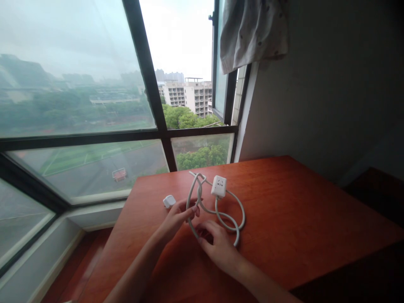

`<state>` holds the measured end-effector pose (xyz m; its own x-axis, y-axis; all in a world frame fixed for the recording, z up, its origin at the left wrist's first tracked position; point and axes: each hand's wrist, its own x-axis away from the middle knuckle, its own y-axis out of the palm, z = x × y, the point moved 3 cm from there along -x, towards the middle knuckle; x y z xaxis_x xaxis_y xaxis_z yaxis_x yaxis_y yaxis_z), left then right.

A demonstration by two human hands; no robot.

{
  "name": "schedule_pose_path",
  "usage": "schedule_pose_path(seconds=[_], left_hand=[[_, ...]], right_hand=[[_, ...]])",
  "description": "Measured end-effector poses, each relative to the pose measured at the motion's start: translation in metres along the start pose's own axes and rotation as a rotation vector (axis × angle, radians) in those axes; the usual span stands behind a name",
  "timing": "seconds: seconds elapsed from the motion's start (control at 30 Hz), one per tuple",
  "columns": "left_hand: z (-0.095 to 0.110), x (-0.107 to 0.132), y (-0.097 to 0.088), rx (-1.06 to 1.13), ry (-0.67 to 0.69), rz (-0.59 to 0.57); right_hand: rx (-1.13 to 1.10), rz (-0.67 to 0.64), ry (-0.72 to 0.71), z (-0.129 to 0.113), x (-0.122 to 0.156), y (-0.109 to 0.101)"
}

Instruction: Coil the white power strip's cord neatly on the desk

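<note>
A white extension cord (241, 205) lies partly in loops on the reddish-brown table, with part of it lifted in my hands. Its socket block (219, 186) rests on the tabletop with the outlet holes facing up. My left hand (180, 213) pinches the cord near a twisted, crossed section. Lower and to the right, my right hand (215, 242) has its fingers curled round the same cord. Left of the loops, beyond my left hand, sits a small white plug-like piece (169, 201); whether it joins the cord is hidden.
The wooden table (271, 219) ends at a corner by the windows. Dark window frames (162, 130) stand behind it, one pane swung open. A curtain (252, 33) hangs at the upper right, beside a dark wall (303, 97). Floor shows at lower left.
</note>
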<state>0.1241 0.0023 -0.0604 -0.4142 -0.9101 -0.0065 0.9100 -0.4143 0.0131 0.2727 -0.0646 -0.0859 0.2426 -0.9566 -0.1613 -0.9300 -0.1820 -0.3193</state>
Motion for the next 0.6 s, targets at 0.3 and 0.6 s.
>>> schedule_pose_path(seconds=[0.3, 0.6], left_hand=[[0.009, 0.003, -0.003, 0.055, -0.042, -0.084], [0.036, -0.007, 0.02, 0.322, 0.008, -0.167]], right_hand=[[-0.06, 0.02, 0.068, 0.008, -0.001, -0.014], [-0.259, -0.021, 0.035, 0.017, -0.011, -0.016]])
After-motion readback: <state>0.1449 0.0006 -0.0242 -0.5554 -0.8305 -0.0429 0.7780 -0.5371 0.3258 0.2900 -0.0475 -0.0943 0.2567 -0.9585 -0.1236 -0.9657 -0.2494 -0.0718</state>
